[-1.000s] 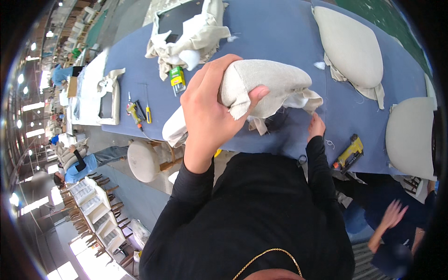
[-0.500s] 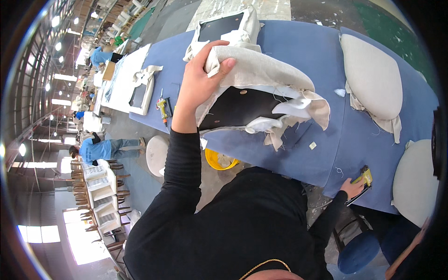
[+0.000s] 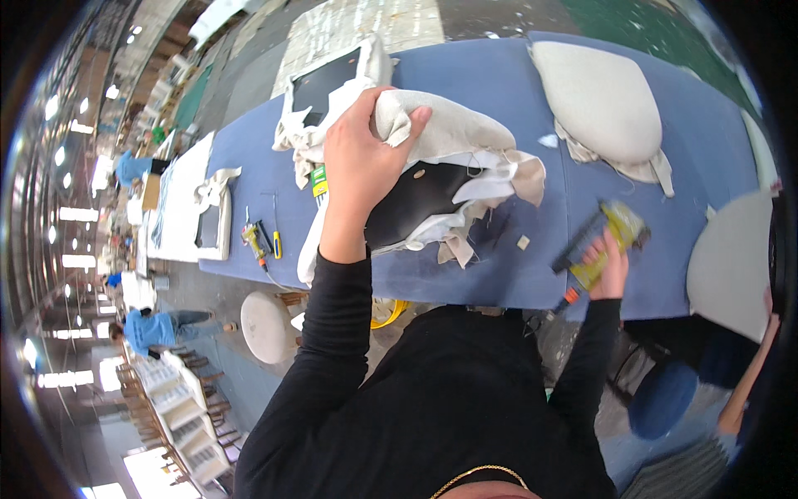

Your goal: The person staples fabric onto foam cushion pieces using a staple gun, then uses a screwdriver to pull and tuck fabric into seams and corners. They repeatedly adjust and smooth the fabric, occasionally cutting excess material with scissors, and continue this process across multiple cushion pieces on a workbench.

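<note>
A seat cushion (image 3: 457,116) in off-white fabric is tipped up on the blue-covered table (image 3: 519,274), its black underside facing me. Loose fabric flaps and white lining hang along its edge. My left hand (image 3: 366,154) is closed over the cushion's upper left edge, fingers behind and thumb on the front fabric. To the right of the cushion, my right hand (image 3: 608,264) grips the handle of a yellow and black staple gun (image 3: 617,226). The gun is raised over the table, slightly blurred, apart from the cushion. An orange hose fitting shows at its lower end.
Off-white cushions lie at the far left (image 3: 366,71), far right (image 3: 603,96) and right edge (image 3: 731,254). A second staple gun (image 3: 252,239) lies beside a yellow-handled tool (image 3: 277,244). A yellow bucket (image 3: 401,312) stands below the table edge. A co-worker (image 3: 154,331) stands left, near chair frames.
My right hand has lifted the staple gun from the table's near right edge and brought it left, toward the cushion. My left hand keeps its hold; the view has shifted.
</note>
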{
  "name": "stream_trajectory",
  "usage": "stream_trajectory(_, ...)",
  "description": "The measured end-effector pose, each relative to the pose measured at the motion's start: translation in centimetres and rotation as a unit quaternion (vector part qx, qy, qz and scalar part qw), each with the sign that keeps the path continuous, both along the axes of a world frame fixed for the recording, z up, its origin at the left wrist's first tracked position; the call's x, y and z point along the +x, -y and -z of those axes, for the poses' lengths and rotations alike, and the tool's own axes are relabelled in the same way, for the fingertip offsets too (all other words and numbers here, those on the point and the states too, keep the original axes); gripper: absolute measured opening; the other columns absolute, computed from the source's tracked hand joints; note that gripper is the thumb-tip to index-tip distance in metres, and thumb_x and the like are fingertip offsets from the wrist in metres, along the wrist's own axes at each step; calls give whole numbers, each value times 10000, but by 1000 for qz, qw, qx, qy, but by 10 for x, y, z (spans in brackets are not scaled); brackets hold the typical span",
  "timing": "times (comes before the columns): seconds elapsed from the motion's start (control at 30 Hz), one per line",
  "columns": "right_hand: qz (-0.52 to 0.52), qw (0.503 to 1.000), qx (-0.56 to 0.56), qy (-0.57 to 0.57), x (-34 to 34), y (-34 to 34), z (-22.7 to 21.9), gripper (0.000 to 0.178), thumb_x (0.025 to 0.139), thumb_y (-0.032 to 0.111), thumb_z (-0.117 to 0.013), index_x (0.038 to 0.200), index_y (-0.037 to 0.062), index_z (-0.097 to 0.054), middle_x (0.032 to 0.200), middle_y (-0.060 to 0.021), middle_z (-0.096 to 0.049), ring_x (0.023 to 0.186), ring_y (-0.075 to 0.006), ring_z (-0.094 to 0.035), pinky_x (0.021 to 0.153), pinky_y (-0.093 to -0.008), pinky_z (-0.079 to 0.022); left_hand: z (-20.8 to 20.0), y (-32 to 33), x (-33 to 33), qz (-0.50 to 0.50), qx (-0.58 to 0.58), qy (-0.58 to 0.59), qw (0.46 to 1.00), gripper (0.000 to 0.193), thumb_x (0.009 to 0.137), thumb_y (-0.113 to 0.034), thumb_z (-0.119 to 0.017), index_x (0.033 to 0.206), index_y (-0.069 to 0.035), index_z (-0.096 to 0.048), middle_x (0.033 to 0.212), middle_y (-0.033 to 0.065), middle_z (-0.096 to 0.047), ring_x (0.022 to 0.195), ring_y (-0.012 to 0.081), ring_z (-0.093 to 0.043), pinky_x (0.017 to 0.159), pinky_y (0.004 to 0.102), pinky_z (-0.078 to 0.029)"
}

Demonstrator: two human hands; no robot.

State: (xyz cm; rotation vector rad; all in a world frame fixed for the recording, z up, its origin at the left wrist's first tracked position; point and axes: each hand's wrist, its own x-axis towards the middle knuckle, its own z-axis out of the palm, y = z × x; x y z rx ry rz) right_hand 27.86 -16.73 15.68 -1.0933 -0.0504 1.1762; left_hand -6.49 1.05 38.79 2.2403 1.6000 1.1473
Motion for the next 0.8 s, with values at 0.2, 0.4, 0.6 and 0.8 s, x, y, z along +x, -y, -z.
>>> stream_trajectory(0.2, -145, 968, 204, -24, -172, -42, -186, 357, 1059, 302, -635, 1165, -39, -641, 590, 19, -417, 504, -95, -427, 512, -283, -373, 3, 1, 28, 22, 16, -25, 999, 508, 864, -443, -853, 1137, -28, -745, 955, 187, -776, 918, 366, -753, 826, 425, -568)
stream_trajectory(0.4, -116, 969, 197, -94, -223, -51, -198, 300, 1059, 277, -643, 1119, -17, -646, 589, 32, -413, 495, -78, -408, 507, -266, -356, 4, -1, 11, 37, 63, -39, 997, 420, 880, -355, -843, 1121, -27, -738, 949, 202, -775, 911, 397, -750, 831, 443, -565)
stream_trajectory(0.6, -138, 966, 200, -90, -229, -44, -203, 270, 1063, 248, -658, 1123, -15, -663, 612, 41, -437, 509, -64, -418, 510, -257, -372, 7, 0, -4, 81, 65, -12, 995, 369, 835, -236, -851, 1108, -24, -723, 954, 197, -774, 902, 411, -744, 825, 446, -564)
stream_trajectory(0.8, -134, 969, 194, -72, -237, -41, -204, 286, 1062, 253, -658, 1133, -23, -670, 603, 42, -441, 500, -63, -411, 515, -258, -368, 8, 5, -6, 86, 48, -16, 995, 380, 795, -116, -809, 1151, -33, -708, 991, 196, -769, 965, 410, -738, 853, 442, -559)
